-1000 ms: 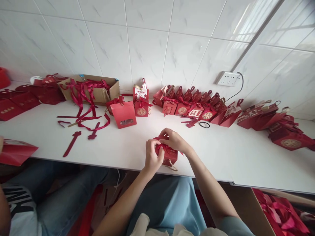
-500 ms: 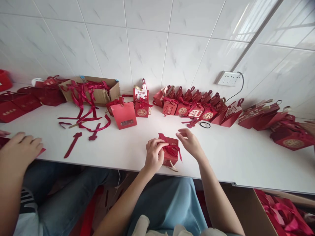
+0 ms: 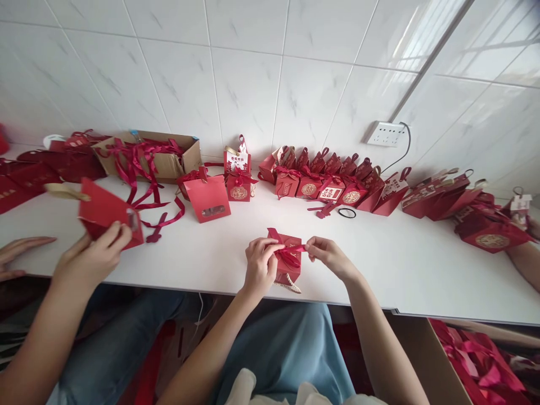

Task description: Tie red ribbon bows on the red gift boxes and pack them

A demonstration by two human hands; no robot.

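Observation:
In front of me on the white table (image 3: 202,256) sits a small red gift box (image 3: 291,274), with a twisted cream cord handle (image 3: 287,287) at its near side. A dark red ribbon (image 3: 291,256) is tied in a bow on it. My left hand (image 3: 262,263) is closed, pinching the ribbon near the bow's knot, with the fingers against the box's left part. Out to the right, my right hand (image 3: 331,257) is closed on one end of the ribbon and holds it taut.
At left, a co-worker's hand (image 3: 95,253) holds a red box (image 3: 107,216). Behind stand rows of red gift boxes (image 3: 310,188) and a cardboard box (image 3: 192,160) of ribbons. A black ring (image 3: 346,213) lies beyond my right hand. An open carton (image 3: 417,360) is below right.
My right hand has closed on the ribbon end, pulling it out to the right. My left hand keeps its hold. At left, the co-worker has lifted a red box over the table.

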